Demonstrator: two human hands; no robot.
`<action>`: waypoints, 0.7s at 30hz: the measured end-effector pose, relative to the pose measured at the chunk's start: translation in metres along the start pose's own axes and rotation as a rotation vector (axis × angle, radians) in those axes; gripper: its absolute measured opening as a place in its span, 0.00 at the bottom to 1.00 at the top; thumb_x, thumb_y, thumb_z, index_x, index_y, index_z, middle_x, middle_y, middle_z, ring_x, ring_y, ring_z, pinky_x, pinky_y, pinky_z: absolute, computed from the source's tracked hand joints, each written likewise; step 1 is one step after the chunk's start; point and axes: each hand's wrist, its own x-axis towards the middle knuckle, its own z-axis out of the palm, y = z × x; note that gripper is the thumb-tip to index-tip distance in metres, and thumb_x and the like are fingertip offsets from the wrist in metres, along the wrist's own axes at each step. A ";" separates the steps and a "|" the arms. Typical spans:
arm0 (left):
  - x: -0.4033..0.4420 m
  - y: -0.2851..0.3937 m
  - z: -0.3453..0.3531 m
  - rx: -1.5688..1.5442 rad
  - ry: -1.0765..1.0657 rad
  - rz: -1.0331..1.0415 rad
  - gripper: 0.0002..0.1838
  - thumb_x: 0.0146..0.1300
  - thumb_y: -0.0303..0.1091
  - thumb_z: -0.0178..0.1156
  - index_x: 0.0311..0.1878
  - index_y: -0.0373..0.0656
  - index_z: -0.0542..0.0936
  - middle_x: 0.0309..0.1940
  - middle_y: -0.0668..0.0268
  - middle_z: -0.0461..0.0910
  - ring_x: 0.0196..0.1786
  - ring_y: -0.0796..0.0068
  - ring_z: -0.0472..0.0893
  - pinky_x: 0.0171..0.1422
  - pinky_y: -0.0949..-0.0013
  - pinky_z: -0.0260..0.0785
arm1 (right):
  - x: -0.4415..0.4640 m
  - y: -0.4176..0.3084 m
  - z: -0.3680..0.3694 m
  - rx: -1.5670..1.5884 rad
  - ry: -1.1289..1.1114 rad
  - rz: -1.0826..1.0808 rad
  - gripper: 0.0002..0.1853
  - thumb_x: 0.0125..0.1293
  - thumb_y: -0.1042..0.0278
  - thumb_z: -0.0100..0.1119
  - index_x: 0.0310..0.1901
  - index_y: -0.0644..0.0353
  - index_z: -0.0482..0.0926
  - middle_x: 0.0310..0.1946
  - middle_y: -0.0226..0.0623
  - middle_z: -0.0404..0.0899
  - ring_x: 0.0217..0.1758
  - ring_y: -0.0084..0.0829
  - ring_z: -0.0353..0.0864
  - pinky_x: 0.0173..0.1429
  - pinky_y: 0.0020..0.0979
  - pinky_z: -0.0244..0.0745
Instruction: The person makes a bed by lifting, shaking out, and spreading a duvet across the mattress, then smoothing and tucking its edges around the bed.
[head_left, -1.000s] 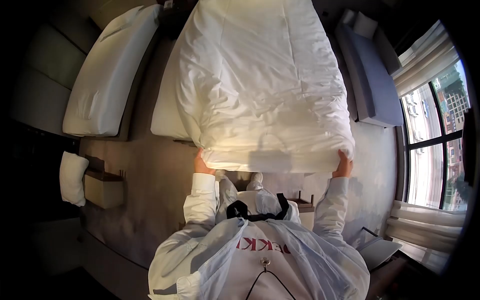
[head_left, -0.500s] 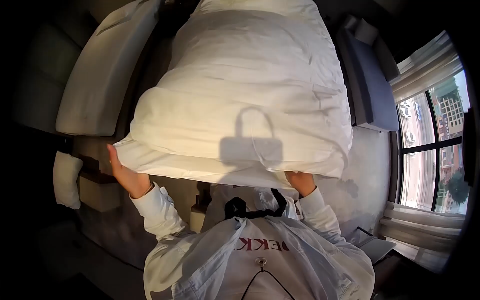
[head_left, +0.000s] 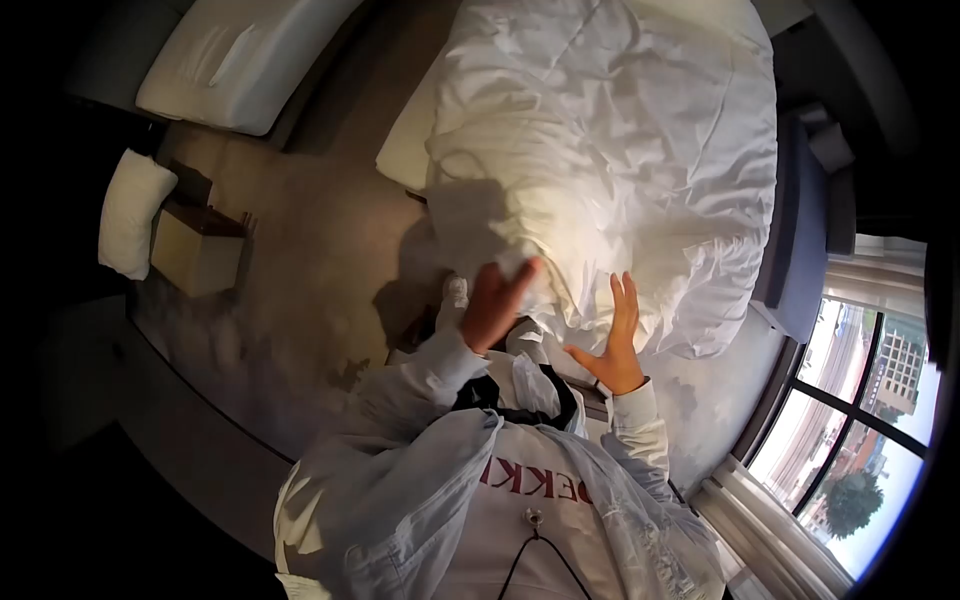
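Observation:
A white duvet (head_left: 660, 150) lies rumpled over the bed in front of me, its near edge bunched up and hanging by my legs. My left hand (head_left: 495, 305) is raised by the near left corner, slightly blurred, with thumb and fingers apart and nothing visible in it. Close to the hanging edge, my right hand (head_left: 615, 335) has its fingers spread and holds nothing. I cannot tell whether either hand touches the cloth. At the left, a bare corner of the mattress (head_left: 403, 150) shows beside the duvet.
A second bed (head_left: 250, 60) stands at the upper left. Left of me are a white pillow (head_left: 135, 215) and a small box-like cabinet (head_left: 200, 250). On the right are a blue-grey sofa (head_left: 800, 240), a window (head_left: 850, 400) and a pale curtain (head_left: 770, 525). Carpet (head_left: 300, 250) covers the floor.
Both hands have let go of the duvet's near edge. My left hand has moved right, towards my right hand. The duvet has dropped and rumpled, and my view has shifted left.

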 end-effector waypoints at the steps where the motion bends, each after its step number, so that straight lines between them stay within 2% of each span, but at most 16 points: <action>1: -0.004 0.012 0.016 0.027 -0.024 0.049 0.24 0.57 0.46 0.52 0.14 0.35 0.68 0.07 0.63 0.65 0.12 0.76 0.61 0.19 0.65 0.52 | 0.019 -0.019 0.011 -0.043 0.036 -0.051 0.46 0.44 0.67 0.60 0.63 0.60 0.43 0.63 0.46 0.44 0.66 0.48 0.43 0.63 0.45 0.48; 2: -0.007 0.001 0.017 0.124 -0.277 -0.158 0.17 0.58 0.42 0.52 0.24 0.36 0.72 0.11 0.67 0.65 0.17 0.81 0.64 0.24 0.72 0.56 | 0.035 -0.019 0.034 -0.176 0.095 -0.026 0.41 0.46 0.68 0.57 0.62 0.61 0.47 0.61 0.46 0.49 0.64 0.48 0.48 0.62 0.44 0.50; 3: -0.014 0.006 0.018 0.222 -0.298 -0.110 0.18 0.59 0.41 0.50 0.21 0.37 0.70 0.09 0.67 0.62 0.16 0.82 0.62 0.22 0.71 0.53 | 0.056 -0.016 0.055 -0.315 0.154 0.002 0.36 0.48 0.68 0.53 0.61 0.62 0.52 0.59 0.47 0.54 0.62 0.48 0.53 0.61 0.43 0.52; 5: -0.005 0.010 -0.007 0.154 -0.563 0.007 0.20 0.60 0.46 0.49 0.25 0.36 0.71 0.10 0.68 0.65 0.16 0.81 0.65 0.22 0.71 0.57 | 0.092 0.011 0.061 0.146 0.352 0.126 0.12 0.49 0.75 0.48 0.38 0.65 0.71 0.31 0.41 0.74 0.36 0.33 0.74 0.44 0.29 0.68; 6: 0.000 0.006 -0.020 0.148 -0.553 0.010 0.20 0.60 0.46 0.49 0.25 0.36 0.71 0.10 0.68 0.65 0.16 0.81 0.65 0.22 0.71 0.57 | 0.099 0.011 0.064 0.352 0.440 0.182 0.08 0.48 0.77 0.49 0.33 0.64 0.70 0.26 0.36 0.72 0.31 0.27 0.71 0.39 0.24 0.67; 7: 0.004 -0.005 -0.032 -0.077 -0.653 -0.184 0.23 0.60 0.52 0.46 0.30 0.36 0.71 0.15 0.66 0.68 0.19 0.78 0.68 0.26 0.72 0.62 | 0.106 0.004 0.066 0.559 0.530 0.242 0.05 0.47 0.79 0.51 0.27 0.62 0.68 0.21 0.30 0.69 0.26 0.21 0.68 0.33 0.20 0.66; 8: 0.007 -0.018 -0.041 -0.308 -0.756 -0.380 0.28 0.60 0.57 0.42 0.35 0.36 0.71 0.19 0.64 0.72 0.23 0.75 0.72 0.30 0.72 0.66 | 0.110 -0.004 0.064 0.511 0.554 0.230 0.07 0.46 0.81 0.52 0.25 0.61 0.66 0.20 0.27 0.66 0.24 0.17 0.65 0.30 0.18 0.63; 9: 0.012 -0.036 -0.047 -0.313 -0.771 -0.374 0.28 0.60 0.57 0.42 0.35 0.36 0.71 0.19 0.64 0.72 0.23 0.75 0.72 0.30 0.72 0.66 | 0.116 -0.021 0.054 0.458 0.585 0.216 0.09 0.45 0.82 0.53 0.23 0.59 0.63 0.19 0.23 0.63 0.23 0.14 0.61 0.28 0.15 0.59; 11: 0.020 -0.075 -0.055 -0.591 -0.690 -0.766 0.38 0.54 0.69 0.34 0.48 0.40 0.67 0.33 0.60 0.76 0.32 0.68 0.76 0.41 0.66 0.69 | 0.124 -0.062 0.040 0.390 0.643 0.137 0.09 0.44 0.82 0.53 0.23 0.59 0.63 0.18 0.23 0.62 0.22 0.14 0.60 0.27 0.15 0.57; 12: 0.025 -0.084 -0.049 -0.616 -0.506 -0.974 0.45 0.48 0.75 0.30 0.53 0.42 0.64 0.42 0.56 0.72 0.44 0.64 0.74 0.51 0.61 0.65 | 0.128 -0.075 0.036 0.465 0.660 0.135 0.09 0.44 0.82 0.53 0.23 0.59 0.63 0.18 0.22 0.62 0.22 0.14 0.60 0.27 0.15 0.57; 13: 0.032 -0.108 -0.043 -0.906 -0.400 -1.060 0.47 0.46 0.76 0.32 0.55 0.43 0.63 0.47 0.56 0.70 0.47 0.61 0.72 0.51 0.60 0.65 | 0.131 -0.088 0.034 0.538 0.675 0.134 0.09 0.44 0.82 0.53 0.23 0.59 0.63 0.18 0.22 0.62 0.22 0.13 0.59 0.27 0.15 0.57; 15: 0.061 -0.117 -0.022 -1.231 -0.420 -0.846 0.43 0.49 0.74 0.35 0.57 0.46 0.62 0.52 0.57 0.66 0.52 0.60 0.69 0.54 0.59 0.64 | 0.126 -0.098 0.031 0.503 0.680 0.119 0.09 0.43 0.82 0.52 0.22 0.59 0.63 0.18 0.22 0.61 0.23 0.14 0.59 0.28 0.15 0.56; 16: 0.074 -0.123 -0.013 -0.783 -0.227 -0.312 0.41 0.51 0.70 0.38 0.58 0.46 0.61 0.53 0.59 0.65 0.54 0.60 0.66 0.56 0.58 0.61 | 0.121 -0.096 0.032 0.482 0.674 0.133 0.09 0.43 0.82 0.52 0.22 0.59 0.62 0.19 0.22 0.62 0.23 0.14 0.59 0.29 0.15 0.56; 18: 0.118 -0.126 -0.007 -0.929 -0.087 -0.074 0.34 0.55 0.61 0.43 0.58 0.46 0.61 0.55 0.60 0.64 0.56 0.61 0.64 0.59 0.58 0.59 | 0.116 -0.098 0.027 0.416 0.644 0.139 0.10 0.43 0.81 0.53 0.21 0.58 0.62 0.19 0.23 0.62 0.24 0.15 0.58 0.31 0.16 0.55; 19: 0.141 -0.109 -0.030 -1.505 -0.189 -0.381 0.29 0.58 0.55 0.44 0.58 0.46 0.61 0.55 0.60 0.64 0.56 0.62 0.64 0.60 0.60 0.59 | 0.115 -0.103 0.026 0.374 0.634 0.089 0.09 0.43 0.80 0.53 0.21 0.58 0.62 0.19 0.23 0.61 0.24 0.15 0.58 0.31 0.16 0.55; 21: 0.192 -0.124 -0.059 -1.429 -0.069 -0.081 0.24 0.58 0.48 0.46 0.55 0.47 0.65 0.52 0.60 0.66 0.52 0.63 0.68 0.54 0.65 0.65 | 0.116 -0.116 0.022 0.354 0.681 0.036 0.10 0.44 0.81 0.52 0.21 0.58 0.61 0.18 0.22 0.60 0.24 0.15 0.57 0.30 0.16 0.53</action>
